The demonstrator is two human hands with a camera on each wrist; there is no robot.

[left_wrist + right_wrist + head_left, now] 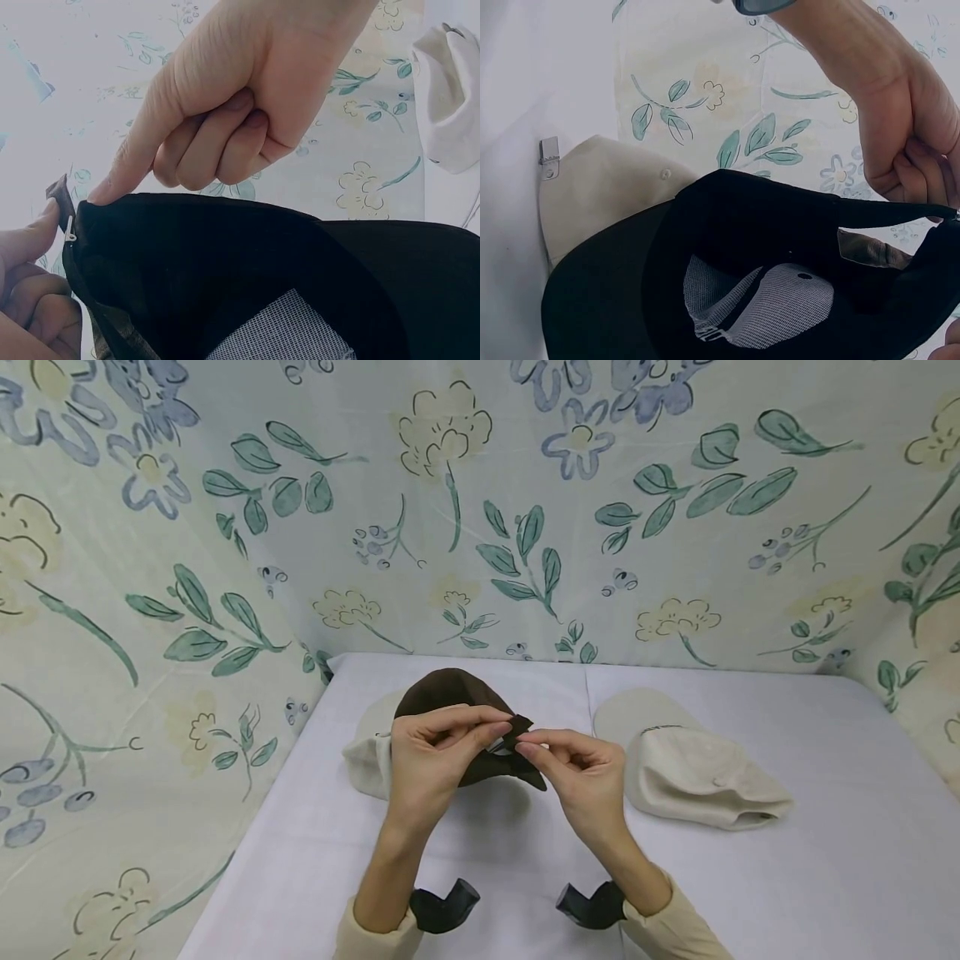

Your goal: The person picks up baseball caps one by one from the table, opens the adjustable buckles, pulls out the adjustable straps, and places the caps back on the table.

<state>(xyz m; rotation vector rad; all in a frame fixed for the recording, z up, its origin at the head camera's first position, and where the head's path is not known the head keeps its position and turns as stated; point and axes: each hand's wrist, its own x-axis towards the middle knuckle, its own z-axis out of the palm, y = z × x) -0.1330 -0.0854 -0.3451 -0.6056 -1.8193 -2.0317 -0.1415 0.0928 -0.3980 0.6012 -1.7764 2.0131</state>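
Note:
A dark brown baseball cap (450, 685) is held up above the table, its mesh-lined inside showing in both wrist views. My left hand (431, 747) pinches the end of the cap's back strap between thumb and index finger. Close beside it, my right hand (588, 772) pinches the strap near the opening. A small metal buckle (70, 229) sits on the strap between the two hands in the left wrist view. Behind the left hand lies a beige cap (363, 756), partly hidden by the brown one; its metal clasp (549, 156) shows in the right wrist view.
Another beige cap (705, 768) lies on the white-covered table (847, 827) to the right. Floral fabric (450, 527) hangs behind and at the sides. Black wrist cameras (446, 906) stick inward from both wrists.

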